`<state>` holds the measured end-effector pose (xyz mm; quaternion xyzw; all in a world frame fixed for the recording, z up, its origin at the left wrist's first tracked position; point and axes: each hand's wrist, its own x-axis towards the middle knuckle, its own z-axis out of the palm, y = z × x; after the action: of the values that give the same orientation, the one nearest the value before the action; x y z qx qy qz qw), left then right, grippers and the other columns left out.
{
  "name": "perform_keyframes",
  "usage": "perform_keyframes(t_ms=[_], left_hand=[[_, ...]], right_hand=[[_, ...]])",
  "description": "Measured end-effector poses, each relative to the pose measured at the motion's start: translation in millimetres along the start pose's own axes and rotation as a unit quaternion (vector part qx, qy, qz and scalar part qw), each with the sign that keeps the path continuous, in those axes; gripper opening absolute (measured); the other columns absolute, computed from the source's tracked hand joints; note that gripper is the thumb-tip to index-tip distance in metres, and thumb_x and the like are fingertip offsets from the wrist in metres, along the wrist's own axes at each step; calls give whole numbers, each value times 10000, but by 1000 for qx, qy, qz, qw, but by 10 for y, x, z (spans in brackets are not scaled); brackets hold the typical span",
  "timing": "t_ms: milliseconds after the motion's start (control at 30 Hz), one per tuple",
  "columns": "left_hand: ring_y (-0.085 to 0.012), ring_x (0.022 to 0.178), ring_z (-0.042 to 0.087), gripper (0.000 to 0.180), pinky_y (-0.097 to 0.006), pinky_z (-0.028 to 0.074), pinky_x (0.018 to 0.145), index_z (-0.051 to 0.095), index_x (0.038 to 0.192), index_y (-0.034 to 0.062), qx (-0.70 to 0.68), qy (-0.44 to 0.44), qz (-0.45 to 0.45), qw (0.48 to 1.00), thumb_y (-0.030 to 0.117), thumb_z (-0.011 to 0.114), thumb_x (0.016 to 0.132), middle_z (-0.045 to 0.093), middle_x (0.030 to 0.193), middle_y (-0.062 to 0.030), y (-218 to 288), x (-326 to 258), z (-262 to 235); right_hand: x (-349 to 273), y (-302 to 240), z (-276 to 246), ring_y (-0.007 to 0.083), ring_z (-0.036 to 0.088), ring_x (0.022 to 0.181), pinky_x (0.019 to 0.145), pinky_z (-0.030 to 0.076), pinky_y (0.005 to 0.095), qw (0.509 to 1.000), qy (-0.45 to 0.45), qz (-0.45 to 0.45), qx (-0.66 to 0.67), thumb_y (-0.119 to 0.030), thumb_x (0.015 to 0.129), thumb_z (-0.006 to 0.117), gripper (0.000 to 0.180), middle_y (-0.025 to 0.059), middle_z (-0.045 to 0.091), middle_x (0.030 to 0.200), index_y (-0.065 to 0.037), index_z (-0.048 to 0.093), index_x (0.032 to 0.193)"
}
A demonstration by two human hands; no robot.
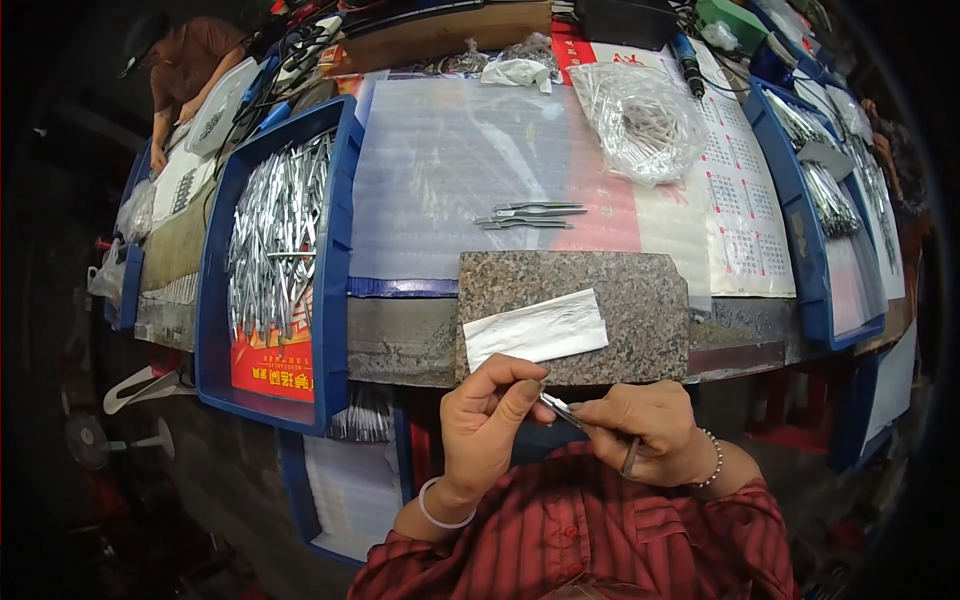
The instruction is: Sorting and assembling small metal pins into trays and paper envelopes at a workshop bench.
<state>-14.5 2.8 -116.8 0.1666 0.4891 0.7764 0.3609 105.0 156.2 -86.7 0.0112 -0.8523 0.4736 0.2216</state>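
Close in front of my body, at the near edge of the granite slab (640,310), both hands are closed on slim metal tweezers (562,408). My left hand (487,412) pinches the tip end between thumb and finger. My right hand (645,425) grips the other part, and a dark metal end sticks out below its fingers. Whether that end belongs to the same tweezers I cannot tell. A folded white tissue (540,328) lies on the slab just beyond my hands. Past the slab, several loose tweezers (530,212) rest on the plastic-covered tabletop.
On the left, a blue bin (337,250) holds a heap of metal tweezers (280,230). Another blue bin (815,290) with metal pieces stands at right. A clear plastic bag (640,120) and a screwdriver-like power tool (688,65) lie toward the back. Another person (195,65) sits far left.
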Motion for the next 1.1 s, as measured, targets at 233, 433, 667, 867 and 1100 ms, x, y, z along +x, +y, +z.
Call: perform_keyframes(t_ms=[233,433,667,867,1100], left_hand=[[-84,725,632,119,-218,527,669,637,1046,-28,13,16,-15,1000,37,600,954,643,855,-42,17,-22,-43],[-104,735,643,102,-231,533,676,651,1012,-37,101,-9,-11,995,7,619,927,647,932,-66,48,-31,-57],[-231,762,653,221,-307,499,681,701,961,33,437,-148,201,864,-31,739,753,652,888,-98,159,113,-286],[-250,793,634,203,-359,413,758,691,916,68,543,-49,304,781,3,741,730,649,828,-69,108,256,-493],[-257,940,612,254,-397,363,831,684,943,79,604,-49,313,731,15,756,708,601,850,-47,31,342,-573]], right_hand=[[-4,-30,55,198,594,552,480,461,307,993,-80,78,44,1,727,698,332,57,559,680,-14,663,1056],[-115,70,70,188,563,496,437,443,314,997,-64,-2,-44,-56,718,717,340,39,531,633,-39,673,1055],[95,93,-133,181,560,494,411,441,311,977,-136,-73,-146,-91,746,711,252,28,523,629,-68,684,995],[319,194,-283,265,634,642,561,504,343,996,23,33,-83,-342,972,550,357,156,666,897,-2,636,1033],[374,43,-347,274,708,778,580,531,290,976,47,-109,-183,-391,996,474,436,195,684,1090,10,626,1075]])
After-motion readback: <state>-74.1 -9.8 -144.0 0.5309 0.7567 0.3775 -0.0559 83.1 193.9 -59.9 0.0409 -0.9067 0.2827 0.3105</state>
